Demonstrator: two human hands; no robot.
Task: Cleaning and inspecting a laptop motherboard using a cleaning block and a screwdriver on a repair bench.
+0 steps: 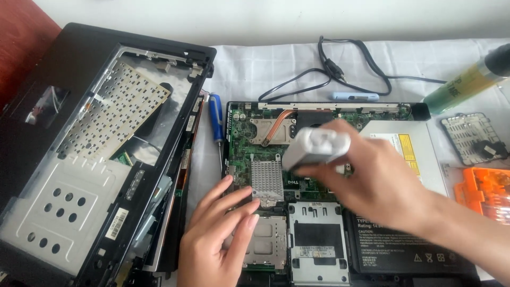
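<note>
right hand (380, 180): fingers pinched around a small white block (316, 149), thumb underneath, other fingers over the top and far side
white block: rounded rectangular plastic piece, held just above the green motherboard (249, 159) of the opened laptop base (319, 266), near the copper heat pipe (279, 125); cannot tell if it touches the board
handling: looks light, rigid and smooth, so probably a bit slippery; grip the long flat sides, as the hand does now
long axis: runs roughly left to right, tilted slightly; rounded end face points left, toward the removed top cover
left hand (218, 234): fingers spread flat, not gripping; fingertips (249, 204) press on the board edge beside the perforated metal shield (267, 179) and over the card slot cage (265, 242)
fragility: block seems sturdy; the exposed board under it is the delicate part
top cover (69, 175): lies upside down at left, keyboard backing (114, 111) showing
blue screwdriver (216, 119): lies between cover and base, tip toward the person
optical drive (411, 154): silver, right of the block, partly hidden by the hand
far right: green tube (467, 79), orange case (486, 188), black vent cover (473, 138)
</note>
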